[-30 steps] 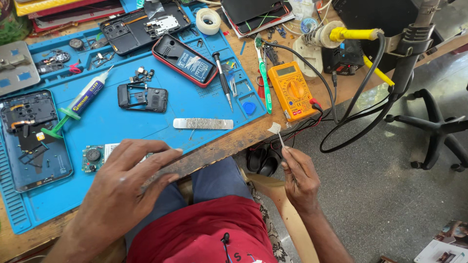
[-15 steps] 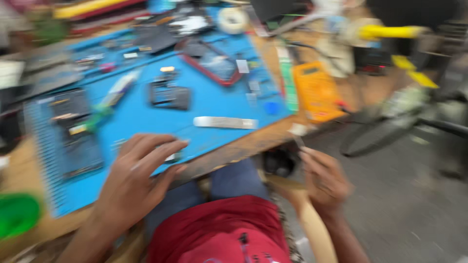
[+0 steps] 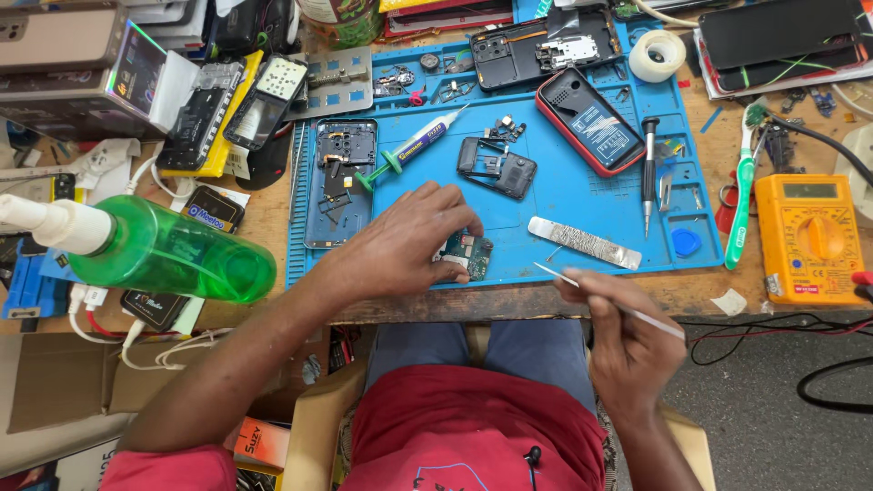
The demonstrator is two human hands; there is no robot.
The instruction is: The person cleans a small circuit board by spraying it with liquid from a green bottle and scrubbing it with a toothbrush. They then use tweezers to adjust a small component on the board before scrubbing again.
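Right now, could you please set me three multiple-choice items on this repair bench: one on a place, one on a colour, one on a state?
1. Where does the small circuit board lie?
A. on the blue work mat
B. on the cardboard box
C. on the floor

2. What colour is the multimeter?
A. green
B. white
C. orange-yellow

3. What is the right hand doing?
A. resting flat and bare
B. holding thin metal tweezers
C. gripping the toothbrush

Answers: 1 A, the board sits at the mat's near edge under the left hand fingertips. 2 C, its case is orange-yellow. 3 B, the fingers pinch the tweezers, tip towards the mat.
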